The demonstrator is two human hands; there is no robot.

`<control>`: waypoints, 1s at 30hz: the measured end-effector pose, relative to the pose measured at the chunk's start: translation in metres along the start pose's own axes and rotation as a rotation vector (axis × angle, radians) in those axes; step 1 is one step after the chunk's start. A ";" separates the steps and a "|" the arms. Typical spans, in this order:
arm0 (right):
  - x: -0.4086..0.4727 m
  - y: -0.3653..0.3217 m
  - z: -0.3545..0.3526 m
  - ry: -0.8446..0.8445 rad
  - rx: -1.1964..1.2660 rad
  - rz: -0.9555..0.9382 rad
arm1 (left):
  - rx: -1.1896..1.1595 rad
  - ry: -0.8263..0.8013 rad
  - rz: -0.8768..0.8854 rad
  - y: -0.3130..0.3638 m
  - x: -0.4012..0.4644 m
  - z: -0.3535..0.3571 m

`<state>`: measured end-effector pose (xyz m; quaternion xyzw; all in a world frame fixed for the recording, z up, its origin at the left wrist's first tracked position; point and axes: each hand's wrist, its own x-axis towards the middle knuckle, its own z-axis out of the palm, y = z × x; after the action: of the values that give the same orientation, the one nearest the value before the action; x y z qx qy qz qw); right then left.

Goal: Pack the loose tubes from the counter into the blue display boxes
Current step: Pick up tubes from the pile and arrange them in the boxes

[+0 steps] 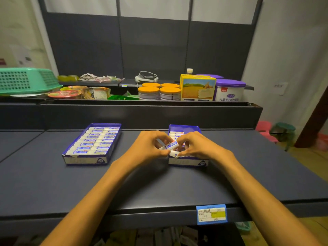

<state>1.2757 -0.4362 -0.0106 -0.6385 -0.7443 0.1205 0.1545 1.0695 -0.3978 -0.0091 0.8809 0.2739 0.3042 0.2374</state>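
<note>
Two blue display boxes stand on the dark counter. The left box (92, 142) is filled with rows of white tubes with blue labels. Over the near end of the right box (184, 129), which holds a few tubes at its far end, my left hand (149, 148) and my right hand (195, 148) meet. Both hands hold one white-and-blue tube (171, 145) between their fingers, tilted, just above the box. Another tube (174, 153) lies under my fingers at the box's front; whether a hand grips it is hidden.
Behind the counter (159, 183) a raised shelf carries orange-lidded cans (159, 92), a yellow carton (197, 87), a purple-lidded tub (229, 90), noodle bowls (79, 92) and a green basket (26, 80). A blue price tag (211, 214) hangs on the counter's front edge.
</note>
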 end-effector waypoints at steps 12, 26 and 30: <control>0.005 0.008 0.002 0.034 0.016 0.000 | -0.012 0.009 -0.032 0.004 0.000 0.002; -0.014 0.040 -0.016 0.266 0.043 0.105 | 0.123 -0.037 0.006 0.024 0.017 0.006; -0.022 0.052 -0.013 0.284 0.018 0.141 | 0.164 -0.155 -0.041 0.033 0.030 0.016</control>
<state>1.3313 -0.4497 -0.0194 -0.6983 -0.6673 0.0460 0.2549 1.1111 -0.4073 0.0111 0.9125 0.2966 0.2071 0.1911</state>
